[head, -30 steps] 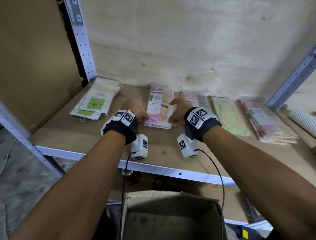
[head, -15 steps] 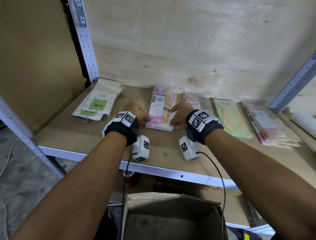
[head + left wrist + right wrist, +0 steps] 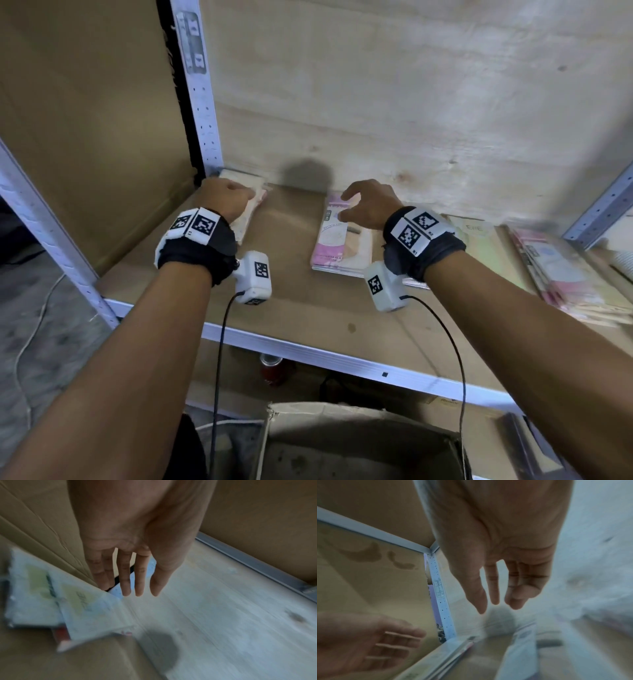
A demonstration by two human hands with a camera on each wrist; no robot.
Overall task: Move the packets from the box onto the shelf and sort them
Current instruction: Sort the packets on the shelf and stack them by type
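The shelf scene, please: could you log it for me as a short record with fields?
left hand: open, above the green-label packets in the shelf's left back corner
right hand: open, above the pink packets
shelf: more packet piles to the right
box: below the shelf; no packets visible inside

Left hand (image 3: pixel 226 202) hides most green-label packets (image 3: pixel 247 209).

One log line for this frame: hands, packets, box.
left hand: open, above green-label packets | right hand: open, above pink packets | shelf: sorted piles | box: no packets visible
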